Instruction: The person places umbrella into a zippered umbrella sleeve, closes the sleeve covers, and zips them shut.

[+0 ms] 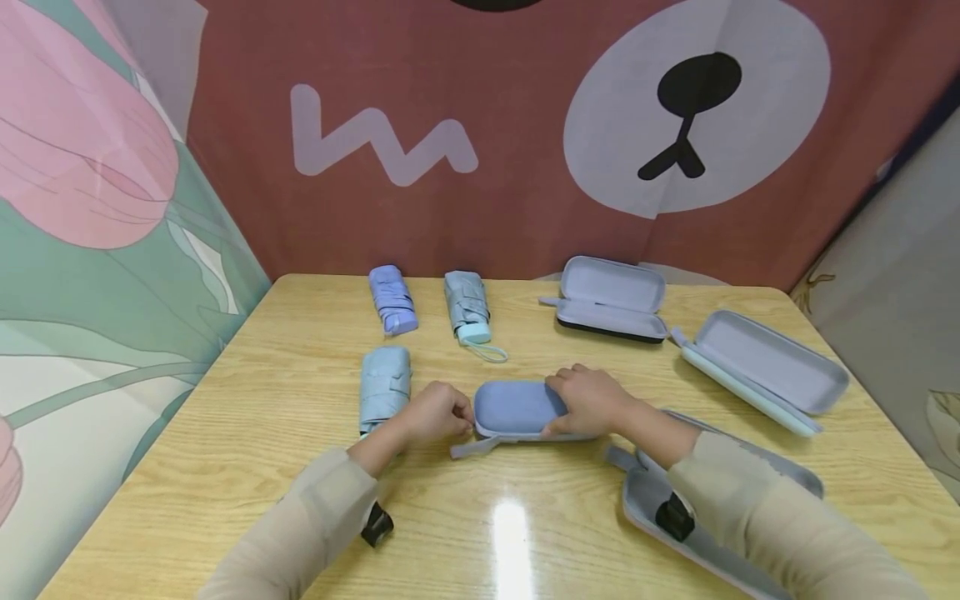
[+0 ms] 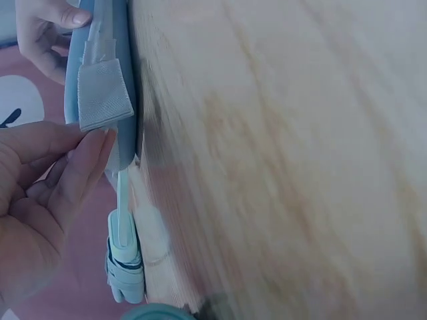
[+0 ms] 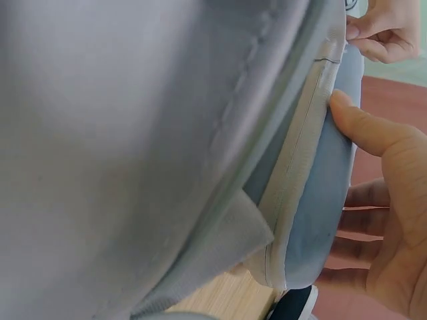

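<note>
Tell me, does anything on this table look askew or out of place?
Nothing looks damaged or spilled. The only loose end is the grey strap sticking out from the closed blue case held between the left hand and right hand.

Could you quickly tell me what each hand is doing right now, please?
Left hand: fingers pinching at the left end of the closed blue case.
Right hand: gripping the case's right end, fingers curled over it.

A wooden table (image 1: 300, 400) carries three folded umbrellas (image 1: 392, 300), one closed case (image 1: 517, 408) and three open cases (image 1: 611, 297).
</note>
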`<control>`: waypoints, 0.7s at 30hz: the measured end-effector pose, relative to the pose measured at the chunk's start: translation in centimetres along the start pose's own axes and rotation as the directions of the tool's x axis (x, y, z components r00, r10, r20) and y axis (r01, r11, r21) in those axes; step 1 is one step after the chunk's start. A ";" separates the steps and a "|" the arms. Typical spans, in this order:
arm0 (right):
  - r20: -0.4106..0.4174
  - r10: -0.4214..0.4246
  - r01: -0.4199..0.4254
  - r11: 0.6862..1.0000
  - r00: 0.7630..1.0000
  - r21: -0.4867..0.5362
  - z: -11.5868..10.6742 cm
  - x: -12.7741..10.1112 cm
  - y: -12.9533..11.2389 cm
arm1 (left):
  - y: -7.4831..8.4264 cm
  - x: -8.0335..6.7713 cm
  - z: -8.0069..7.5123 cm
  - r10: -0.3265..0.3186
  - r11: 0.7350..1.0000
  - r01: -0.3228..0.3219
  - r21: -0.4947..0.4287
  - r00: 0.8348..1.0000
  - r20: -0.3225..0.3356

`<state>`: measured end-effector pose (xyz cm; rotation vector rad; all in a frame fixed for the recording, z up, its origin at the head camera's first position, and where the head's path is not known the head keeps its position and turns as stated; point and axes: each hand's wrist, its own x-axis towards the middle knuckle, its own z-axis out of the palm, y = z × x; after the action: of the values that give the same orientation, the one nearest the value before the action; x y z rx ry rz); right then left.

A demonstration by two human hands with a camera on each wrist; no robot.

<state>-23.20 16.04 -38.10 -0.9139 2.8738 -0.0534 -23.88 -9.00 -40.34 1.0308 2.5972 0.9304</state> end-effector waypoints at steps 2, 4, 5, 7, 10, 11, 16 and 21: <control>0.007 -0.005 0.005 1.000 1.000 -0.001 0.0 0.1 -0.3 | 0.0 -0.3 0.0 -0.014 1.000 0.014 -0.017 1.000 0.004; 0.013 -0.008 0.008 1.000 1.000 -0.004 0.1 0.2 -0.5 | 0.0 -0.5 -0.1 -0.021 0.999 0.022 -0.033 1.000 0.007; 0.018 -0.010 0.010 1.000 1.000 -0.006 0.1 0.3 -0.6 | 0.0 -0.6 -0.1 -0.027 0.999 0.028 -0.045 1.000 0.011; 0.029 -0.003 0.003 1.000 1.000 -0.004 0.1 0.4 -0.7 | 0.0 -0.8 -0.1 -0.026 0.998 0.027 -0.049 0.999 0.019; 0.045 0.010 -0.010 1.000 0.999 0.000 -0.1 0.4 -0.8 | 0.0 -1.0 -0.1 -0.022 0.998 0.024 -0.053 0.999 0.040; 0.048 0.015 -0.015 1.000 0.999 0.004 -0.1 0.4 -0.8 | 0.1 -1.0 -0.1 -0.022 0.998 0.024 -0.051 0.999 0.044; 0.044 0.026 -0.026 1.000 0.999 0.003 -0.2 0.4 -1.0 | 0.2 -1.0 0.1 -0.016 0.998 0.019 -0.059 0.998 0.053; 0.039 0.006 -0.006 1.000 0.999 -0.011 0.0 0.5 -1.4 | 0.4 -1.1 0.5 0.012 0.998 -0.007 -0.068 0.998 0.066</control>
<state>-22.78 14.58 -38.06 -0.8978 2.8434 -0.0188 -22.62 -9.31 -40.58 1.0393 2.4915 0.9621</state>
